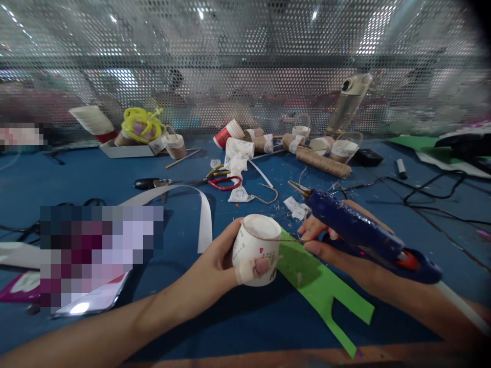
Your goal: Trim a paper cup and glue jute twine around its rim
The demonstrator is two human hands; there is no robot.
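My left hand [226,260] is wrapped round a white printed paper cup [256,268], its thumb, with a tan bandage, across the front. The cup's mouth faces up and slightly toward me. A thin brown strand of twine [289,239] runs along the cup just below the rim and stretches right to the fingertips of my right hand [322,240], which pinch it. That same hand also holds a blue hot glue gun [356,225], its nozzle pointing up and left beyond the cup. Under the cup and right hand lies a cut green sheet [307,276].
Scissors with red and yellow handles [225,181] and lace scraps [238,194] lie ahead. Behind are twine-wrapped cups [264,144], a twine roll [324,162] and a bottle [349,105] before a perforated metal screen [245,46]. Black cables [414,191] cross the right; a phone [92,301] lies left.
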